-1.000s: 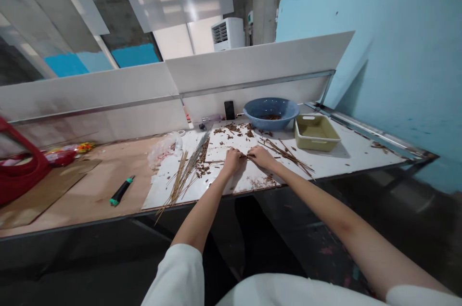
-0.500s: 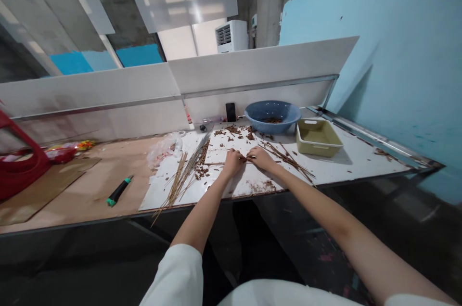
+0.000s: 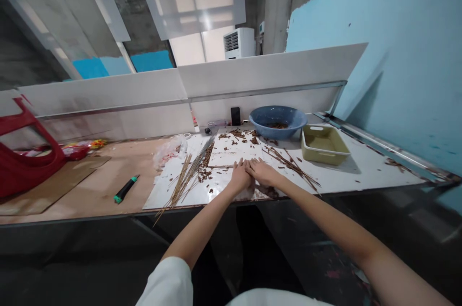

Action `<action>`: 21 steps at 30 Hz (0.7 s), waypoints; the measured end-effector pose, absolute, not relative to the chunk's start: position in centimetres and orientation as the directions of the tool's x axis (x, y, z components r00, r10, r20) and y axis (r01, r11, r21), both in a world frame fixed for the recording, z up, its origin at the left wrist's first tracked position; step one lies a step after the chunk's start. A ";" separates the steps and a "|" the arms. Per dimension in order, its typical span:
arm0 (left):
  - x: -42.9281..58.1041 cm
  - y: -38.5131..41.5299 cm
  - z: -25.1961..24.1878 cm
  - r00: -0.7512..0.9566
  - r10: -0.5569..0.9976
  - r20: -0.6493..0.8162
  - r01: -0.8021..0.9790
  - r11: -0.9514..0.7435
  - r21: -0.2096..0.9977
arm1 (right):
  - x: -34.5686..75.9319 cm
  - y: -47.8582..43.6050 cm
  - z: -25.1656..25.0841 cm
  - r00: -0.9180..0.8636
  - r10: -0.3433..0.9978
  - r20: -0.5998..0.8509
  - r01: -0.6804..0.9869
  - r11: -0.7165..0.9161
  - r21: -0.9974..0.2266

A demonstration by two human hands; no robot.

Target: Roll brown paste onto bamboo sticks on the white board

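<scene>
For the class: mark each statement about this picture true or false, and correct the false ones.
1. The blue bowl holds brown pieces. True.
2. The olive tray stands left of the bowl. False: it stands to the right of the bowl.
3. The left hand and the right hand touch each other over the white board. True.
4. The black-and-green tool lies on the white board. False: it lies beside the board, on the wooden tabletop.
</scene>
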State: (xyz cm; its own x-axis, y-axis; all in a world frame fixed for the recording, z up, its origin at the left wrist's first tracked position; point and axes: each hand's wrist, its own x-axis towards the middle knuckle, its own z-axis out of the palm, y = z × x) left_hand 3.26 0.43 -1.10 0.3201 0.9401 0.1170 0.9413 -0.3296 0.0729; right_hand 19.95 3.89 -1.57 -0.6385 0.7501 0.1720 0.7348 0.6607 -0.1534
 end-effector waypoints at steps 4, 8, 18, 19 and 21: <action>4.0 1.4 -1.2 0.265 0.962 0.070 0.958 -0.271 0.093 | 19.1 5.2 -1.3 -0.600 0.798 0.057 0.788 0.602 -0.127; 3.7 1.8 -1.0 0.227 0.971 0.080 0.966 -0.235 0.111 | 19.5 5.9 -1.6 -0.574 0.819 0.024 0.806 0.570 -0.164; 4.4 2.7 -0.7 0.170 0.983 0.069 0.979 -0.177 0.106 | 20.2 6.7 -1.1 -0.635 0.770 0.066 0.765 0.638 -0.087; 4.4 3.0 -0.5 0.164 0.984 0.076 0.979 -0.171 0.106 | 20.1 6.8 -0.9 -0.622 0.780 0.070 0.775 0.626 -0.086; 4.3 2.9 -0.5 0.165 0.982 0.097 0.980 -0.174 0.099 | 20.3 6.3 -1.0 -0.600 0.794 0.093 0.788 0.607 -0.097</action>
